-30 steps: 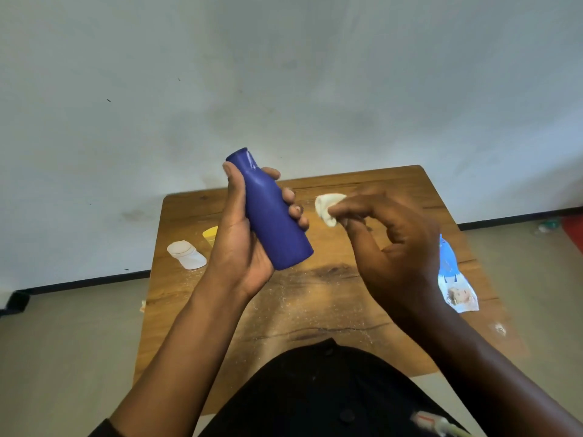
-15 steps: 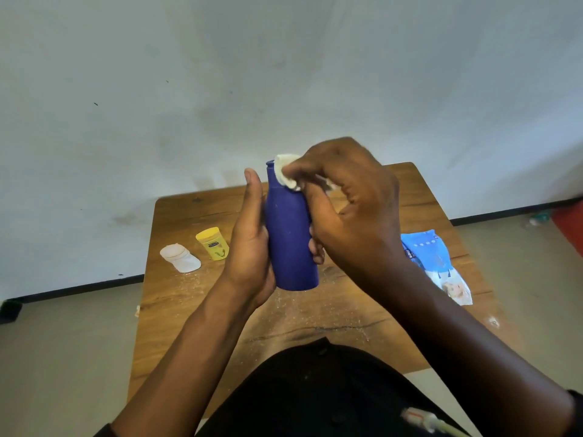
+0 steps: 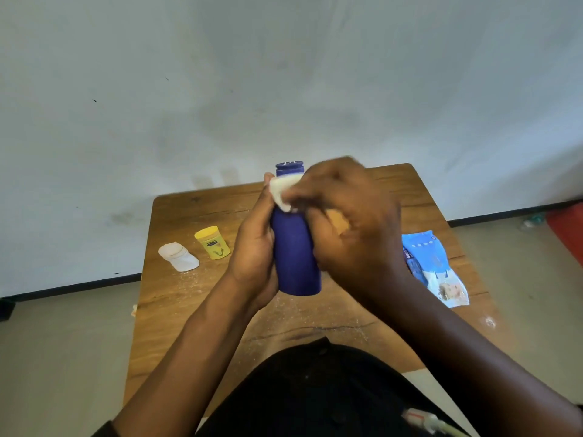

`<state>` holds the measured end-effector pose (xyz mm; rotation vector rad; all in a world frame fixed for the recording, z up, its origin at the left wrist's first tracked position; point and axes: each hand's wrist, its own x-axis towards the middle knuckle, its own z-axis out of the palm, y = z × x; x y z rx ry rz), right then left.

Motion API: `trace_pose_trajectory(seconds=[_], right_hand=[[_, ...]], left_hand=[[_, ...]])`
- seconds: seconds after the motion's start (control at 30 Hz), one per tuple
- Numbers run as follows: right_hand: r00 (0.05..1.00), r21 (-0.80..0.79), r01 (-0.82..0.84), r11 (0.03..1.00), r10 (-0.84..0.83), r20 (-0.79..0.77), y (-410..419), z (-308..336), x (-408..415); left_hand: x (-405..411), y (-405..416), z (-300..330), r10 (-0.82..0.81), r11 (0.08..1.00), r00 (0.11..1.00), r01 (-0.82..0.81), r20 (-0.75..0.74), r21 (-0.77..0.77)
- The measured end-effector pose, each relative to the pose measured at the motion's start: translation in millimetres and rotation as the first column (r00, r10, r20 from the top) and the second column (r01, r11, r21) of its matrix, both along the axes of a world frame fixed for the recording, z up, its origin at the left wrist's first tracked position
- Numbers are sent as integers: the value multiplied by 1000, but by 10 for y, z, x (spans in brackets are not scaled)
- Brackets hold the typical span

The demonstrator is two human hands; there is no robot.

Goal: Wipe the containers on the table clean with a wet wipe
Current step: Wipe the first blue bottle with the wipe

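Note:
A dark blue bottle (image 3: 295,257) stands upright above the wooden table (image 3: 176,298), held from the left by my left hand (image 3: 252,247). My right hand (image 3: 353,222), blurred, presses a crumpled white wet wipe (image 3: 280,190) against the bottle's neck, just under the cap. On the table's left side a small yellow container (image 3: 212,242) stands with its cap up, and a white container (image 3: 178,257) lies tilted beside it.
A blue pack of wet wipes (image 3: 435,266) lies on the table's right side. White dust specks cover the table's middle and left. The wall is close behind the table. A red object (image 3: 568,231) sits on the floor at far right.
The bottle went from tilted to upright. My right hand brought the wipe from beside the bottle onto its cap, then moved it down to the neck.

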<state>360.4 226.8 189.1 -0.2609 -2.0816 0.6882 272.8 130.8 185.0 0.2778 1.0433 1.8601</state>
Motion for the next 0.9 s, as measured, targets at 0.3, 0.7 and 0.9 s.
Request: trace_pose_trajectory(seconds=[0.3,0.7,0.9], right_hand=[[1000,34,15,999,-14,-8,-55,38,29],[989,-247,139,959,-121,85,376,93,269],[991,-375,-113,920,131,23,320,327,303]], left_hand=[[9,-8,34,24,1000,999,-24,-32,10],[-101,-28,-100,41,982,693,-162,-720,-99],[-81,-23,-171,-61,955,428,-238,-902,-178]])
